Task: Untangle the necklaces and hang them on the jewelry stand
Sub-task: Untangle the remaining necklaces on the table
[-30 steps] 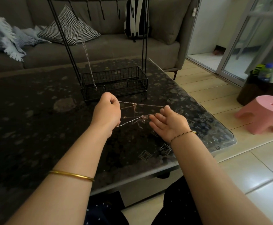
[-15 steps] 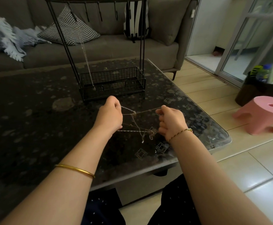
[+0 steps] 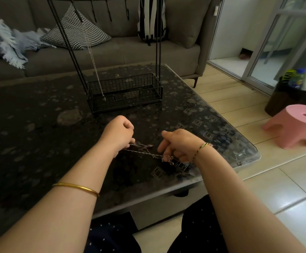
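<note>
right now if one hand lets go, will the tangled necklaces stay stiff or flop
Probably flop: the tangled necklaces run straight only where the left hand and right hand pull them taut. Likely light: thin chain. May snag where bunched by the right hand.

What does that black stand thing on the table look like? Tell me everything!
The jewelry stand looks like thin black metal wire. At the bottom is a rectangular mesh basket. Slanted legs and straight rods rise from it to a top bar with small hooks. It stands upright on the dark speckled table. One silvery chain hangs from a hook down to the basket.
</note>
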Action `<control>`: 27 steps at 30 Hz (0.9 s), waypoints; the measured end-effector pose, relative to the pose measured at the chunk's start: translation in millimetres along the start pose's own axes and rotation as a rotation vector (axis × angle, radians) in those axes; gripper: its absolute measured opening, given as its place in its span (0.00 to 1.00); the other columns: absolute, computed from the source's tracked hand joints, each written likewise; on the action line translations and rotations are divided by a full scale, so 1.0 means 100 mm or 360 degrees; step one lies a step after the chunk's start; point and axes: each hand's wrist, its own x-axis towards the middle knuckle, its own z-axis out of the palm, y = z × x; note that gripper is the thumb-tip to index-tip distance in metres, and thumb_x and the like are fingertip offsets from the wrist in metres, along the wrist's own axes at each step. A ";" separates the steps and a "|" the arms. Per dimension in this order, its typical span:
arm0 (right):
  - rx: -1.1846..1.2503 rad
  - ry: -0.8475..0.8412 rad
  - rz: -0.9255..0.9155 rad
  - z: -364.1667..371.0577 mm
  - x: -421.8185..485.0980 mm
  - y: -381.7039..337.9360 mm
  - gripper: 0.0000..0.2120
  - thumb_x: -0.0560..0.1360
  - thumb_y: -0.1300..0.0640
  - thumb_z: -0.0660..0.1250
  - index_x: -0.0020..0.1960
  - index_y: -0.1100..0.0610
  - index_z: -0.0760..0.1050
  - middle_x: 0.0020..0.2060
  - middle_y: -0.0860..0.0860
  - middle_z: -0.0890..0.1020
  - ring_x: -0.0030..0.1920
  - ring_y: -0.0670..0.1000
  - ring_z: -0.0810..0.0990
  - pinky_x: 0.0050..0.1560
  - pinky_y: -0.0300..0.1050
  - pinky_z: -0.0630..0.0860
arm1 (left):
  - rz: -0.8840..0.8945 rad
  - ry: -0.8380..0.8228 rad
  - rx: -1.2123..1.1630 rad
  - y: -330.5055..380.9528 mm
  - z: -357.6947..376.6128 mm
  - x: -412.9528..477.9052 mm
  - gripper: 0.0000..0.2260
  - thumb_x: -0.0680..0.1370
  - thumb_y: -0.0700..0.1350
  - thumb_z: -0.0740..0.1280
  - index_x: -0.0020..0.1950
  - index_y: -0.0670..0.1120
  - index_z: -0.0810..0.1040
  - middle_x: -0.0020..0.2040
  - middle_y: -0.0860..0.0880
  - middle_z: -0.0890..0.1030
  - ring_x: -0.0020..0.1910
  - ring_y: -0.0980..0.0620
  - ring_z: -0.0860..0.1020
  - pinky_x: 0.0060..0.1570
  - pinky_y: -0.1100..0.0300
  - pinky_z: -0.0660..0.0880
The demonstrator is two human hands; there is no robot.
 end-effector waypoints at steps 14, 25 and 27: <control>0.1024 0.0060 -0.0131 0.07 0.05 -0.09 0.24 0.83 0.48 0.49 0.43 0.64 0.73 0.24 0.55 0.78 0.17 0.43 0.61 0.17 0.31 0.57 | 0.0186 -0.0573 0.0074 0.23 0.04 -0.34 0.11 0.72 0.35 0.71 0.41 0.48 0.72 0.44 0.47 0.78 0.43 0.51 0.77 0.49 0.53 0.77; 0.1687 -0.0097 -0.0111 0.06 0.02 -0.07 0.21 0.83 0.51 0.49 0.50 0.67 0.73 0.42 0.64 0.80 0.18 0.43 0.63 0.18 0.33 0.60 | -0.0173 -0.0768 -0.0546 0.19 0.14 -0.26 0.05 0.76 0.36 0.69 0.51 0.41 0.79 0.47 0.43 0.85 0.43 0.52 0.83 0.32 0.67 0.71; 0.1650 -0.0051 -0.0131 0.05 0.02 -0.06 0.21 0.83 0.51 0.50 0.48 0.66 0.73 0.41 0.63 0.81 0.19 0.44 0.64 0.19 0.33 0.61 | -0.0167 -0.0747 -0.0532 0.20 0.14 -0.27 0.03 0.76 0.36 0.68 0.46 0.43 0.78 0.42 0.46 0.83 0.39 0.54 0.82 0.31 0.67 0.70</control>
